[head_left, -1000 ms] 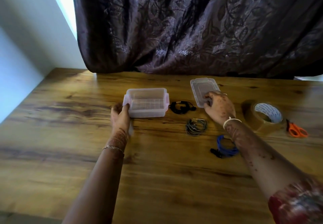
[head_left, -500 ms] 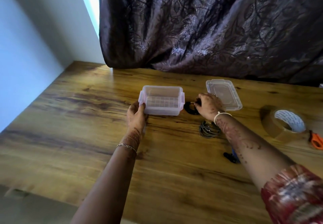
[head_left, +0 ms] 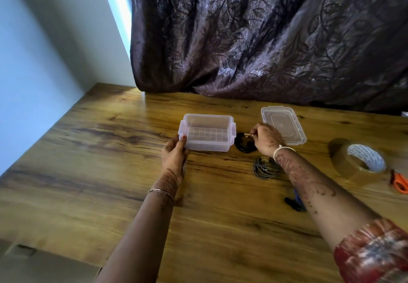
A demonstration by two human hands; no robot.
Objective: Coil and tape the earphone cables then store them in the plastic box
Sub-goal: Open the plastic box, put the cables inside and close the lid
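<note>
Two hands at the table: left hand is gripping a corner of the plastic box; right hand is pinching the black earphone coil.

A broad wooden table with a warm brown, dark-streaked grain fills the lower view. A heavy dark purple curtain with a woven leaf pattern hangs along the table's far edge, its hem bunched on the wood. A plain pale blue-grey wall runs along the left edge. A narrow strip of daylight shows above the far left corner.
</note>
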